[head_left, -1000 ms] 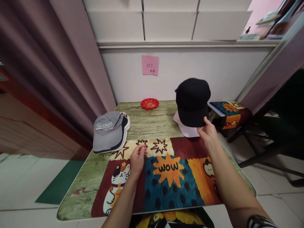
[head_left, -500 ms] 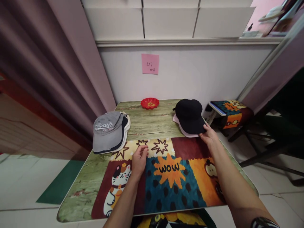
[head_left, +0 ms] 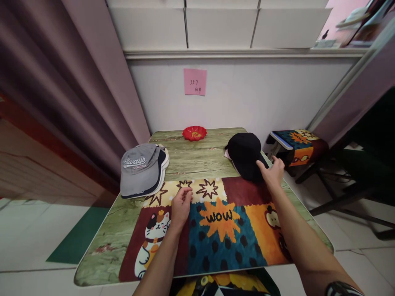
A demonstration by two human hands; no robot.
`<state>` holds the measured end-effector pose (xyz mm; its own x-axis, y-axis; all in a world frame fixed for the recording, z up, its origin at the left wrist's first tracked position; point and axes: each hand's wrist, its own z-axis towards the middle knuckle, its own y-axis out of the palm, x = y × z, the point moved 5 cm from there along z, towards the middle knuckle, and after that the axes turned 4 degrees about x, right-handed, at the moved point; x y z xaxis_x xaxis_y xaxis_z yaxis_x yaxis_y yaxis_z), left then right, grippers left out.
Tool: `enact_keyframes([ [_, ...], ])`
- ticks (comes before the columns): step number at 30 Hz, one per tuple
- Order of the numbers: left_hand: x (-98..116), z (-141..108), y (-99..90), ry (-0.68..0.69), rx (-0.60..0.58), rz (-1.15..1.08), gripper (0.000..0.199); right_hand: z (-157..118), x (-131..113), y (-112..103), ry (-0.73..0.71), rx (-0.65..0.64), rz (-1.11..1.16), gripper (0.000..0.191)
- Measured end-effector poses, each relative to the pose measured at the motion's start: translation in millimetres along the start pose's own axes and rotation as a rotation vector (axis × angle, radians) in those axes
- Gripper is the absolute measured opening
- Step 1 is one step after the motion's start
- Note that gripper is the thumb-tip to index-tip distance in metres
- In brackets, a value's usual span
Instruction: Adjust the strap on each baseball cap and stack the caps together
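Observation:
A black baseball cap (head_left: pixel 243 154) lies at the right side of the table, its brim toward my right hand. Beneath it a pale pink cap (head_left: pixel 227 154) shows only as a thin edge. My right hand (head_left: pixel 273 172) is at the brim with thumb and fingers spread; the thumb is over the brim's edge, and I cannot tell whether it touches. Over the patterned mat, my left hand (head_left: pixel 181 205) is loosely closed, with nothing visible in it. To its left sits a stack of caps, a grey cap (head_left: pixel 138 168) with white lettering on top of navy and white ones.
A red scalloped dish (head_left: pixel 194 133) stands at the back of the wood-patterned table (head_left: pixel 191 158). The mat (head_left: pixel 228 255) covers the front. A pink note (head_left: pixel 195 82) is on the wall behind. Right of the table is a stool (head_left: pixel 304 142) with a patterned cover; a curtain (head_left: pixel 101 82) hangs left.
The black cap has turned, its brim swinging a little nearer and rightward, and it covers more of the pink cap. My right hand's fingers have spread off the brim. My left hand has stayed still.

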<state>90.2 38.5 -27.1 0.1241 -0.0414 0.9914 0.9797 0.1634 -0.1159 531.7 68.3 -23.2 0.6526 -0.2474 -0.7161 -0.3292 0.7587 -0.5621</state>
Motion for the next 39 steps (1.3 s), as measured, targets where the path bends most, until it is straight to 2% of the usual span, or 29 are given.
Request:
enact_keyframes([
  [5, -6.4, 0.6, -0.3, -0.007, 0.003, -0.003, 0.024, -10.0, -40.6, 20.9, -0.128, -0.139, -0.222, 0.114],
  [7, -8.7, 0.8, -0.5, -0.002, 0.002, 0.003, 0.024, -11.2, -44.4, 27.8, -0.107, -0.206, -0.261, 0.118],
  [10, -10.6, 1.1, -0.4, 0.001, -0.002, 0.013, 0.023, -10.9, -38.6, 33.3, -0.009, -0.269, -0.345, 0.113],
  [19, -11.6, -2.5, 2.0, 0.006, 0.002, 0.010, 0.021, -25.7, -34.2, 40.4, 0.042, -0.157, -0.471, 0.103],
  [22, -11.5, -5.6, 3.0, 0.027, -0.003, 0.020, 0.020, -36.5, -46.5, 31.6, -0.015, -0.034, -0.422, 0.103],
  [25, -10.8, -7.5, 3.6, 0.037, 0.004, 0.025, 0.017, -57.6, -80.7, 25.3, -0.236, 0.110, -0.273, 0.094],
  [27, -10.1, -7.7, 3.7, 0.043, 0.008, 0.032, 0.016, -76.2, -107.7, 35.2, -0.359, 0.063, -0.107, 0.082],
  [29, -9.9, -7.3, 3.6, 0.046, 0.010, 0.041, 0.016, -94.6, -131.4, 59.2, -0.375, -0.098, 0.121, 0.074],
  [30, -10.1, -7.2, 3.5, 0.047, 0.011, 0.043, 0.016, -102.9, -139.8, 74.7, -0.313, -0.188, 0.276, 0.069],
  [31, -10.5, -7.3, 3.5, 0.048, 0.011, 0.042, 0.016, -110.7, -145.0, 92.1, -0.192, -0.280, 0.449, 0.065],
  [33, -12.1, -8.8, 4.3, 0.047, 0.011, 0.036, 0.016, -126.8, -147.5, 128.4, 0.155, -0.416, 0.776, 0.054],
  [34, -13.2, -10.0, 5.1, 0.044, 0.010, 0.031, 0.017, -134.2, -149.2, 142.9, 0.244, -0.450, 0.845, 0.050],
  [36, -15.1, -12.1, 7.0, 0.027, 0.006, 0.010, 0.018, -144.9, -150.2, 162.7, 0.336, -0.478, 0.920, 0.044],
  [39, -8.8, -4.9, 1.1, 0.015, 0.050, -0.026, 0.020, -150.9, -146.8, 172.6, 0.344, -0.503, 0.960, 0.040],
])
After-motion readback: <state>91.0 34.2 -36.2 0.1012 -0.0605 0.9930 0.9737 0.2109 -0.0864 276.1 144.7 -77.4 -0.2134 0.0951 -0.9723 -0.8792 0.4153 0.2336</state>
